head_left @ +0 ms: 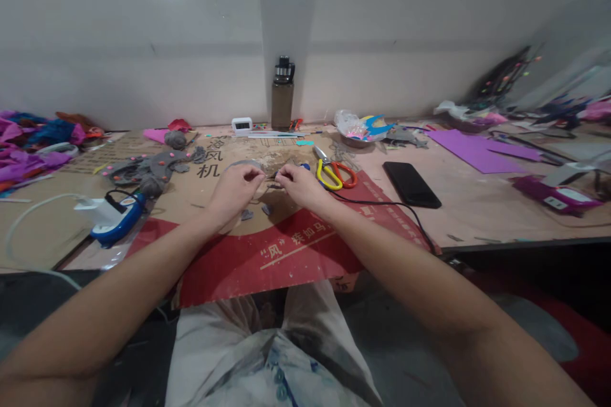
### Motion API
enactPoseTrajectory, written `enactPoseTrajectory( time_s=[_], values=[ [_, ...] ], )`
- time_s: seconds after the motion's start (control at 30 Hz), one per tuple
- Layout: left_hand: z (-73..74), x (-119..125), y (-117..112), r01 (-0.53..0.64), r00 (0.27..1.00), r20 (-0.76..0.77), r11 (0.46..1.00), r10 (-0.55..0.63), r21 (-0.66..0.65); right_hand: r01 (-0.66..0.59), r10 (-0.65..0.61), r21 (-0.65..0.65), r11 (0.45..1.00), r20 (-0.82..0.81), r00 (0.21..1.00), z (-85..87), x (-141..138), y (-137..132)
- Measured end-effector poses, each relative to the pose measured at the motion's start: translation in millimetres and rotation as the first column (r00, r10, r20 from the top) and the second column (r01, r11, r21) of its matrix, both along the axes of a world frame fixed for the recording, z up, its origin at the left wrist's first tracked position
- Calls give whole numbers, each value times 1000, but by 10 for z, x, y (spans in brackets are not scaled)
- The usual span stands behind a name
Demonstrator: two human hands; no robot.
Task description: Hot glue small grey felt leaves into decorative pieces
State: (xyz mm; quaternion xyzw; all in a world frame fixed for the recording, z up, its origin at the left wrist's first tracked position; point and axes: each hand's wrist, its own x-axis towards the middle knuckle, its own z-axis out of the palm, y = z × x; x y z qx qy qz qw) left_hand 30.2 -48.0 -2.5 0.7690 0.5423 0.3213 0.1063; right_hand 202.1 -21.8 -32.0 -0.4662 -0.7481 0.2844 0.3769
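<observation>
Fingertips pinched, my left hand (240,189) and my right hand (300,186) almost meet over the printed cardboard sheet (305,261). A small dark grey strip (272,175) shows between them; its kind is too small to make out. Just below lie two grey scraps, one scrap (247,215) under my left hand and another scrap (266,208) between the wrists. Scissors (329,168) with one yellow and one red handle lie open-bladed to the right of my right hand. A round grey item behind my left hand is mostly hidden.
At left are grey pieces with pink dots (153,168) and a blue power strip (121,219). A bottle (282,95) and small white clock (241,125) stand by the wall. Rightward lie a black phone (411,184), cable (396,203), purple sheets (477,149) and a bowl (356,141).
</observation>
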Motion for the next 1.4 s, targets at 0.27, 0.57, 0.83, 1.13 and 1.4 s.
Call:
enactPoseTrajectory(
  time_s=[0.27, 0.57, 0.83, 1.13, 1.4],
  values=[
    [-47, 104, -23, 90, 973, 222, 991, -67, -95, 16, -23, -80, 997, -97, 995, -1, -86, 7],
    [-34, -31, 110, 41, 983, 181, 994, -23, -98, -65, 39, -77, 995, -301, 953, -12, -73, 12],
    [-121, -148, 157, 17, 966, 258, 995, 10, -100, -118, -28, -259, 959, -499, 866, 89, -115, 32],
    [-29, -127, 89, 101, 941, 335, 981, -41, -163, 49, -63, -67, 997, -220, 974, 1, -245, 70],
    [7, -200, 67, 104, 990, 95, 995, -104, 7, 37, -13, 252, 967, -97, 995, 14, -301, -56]
  ],
)
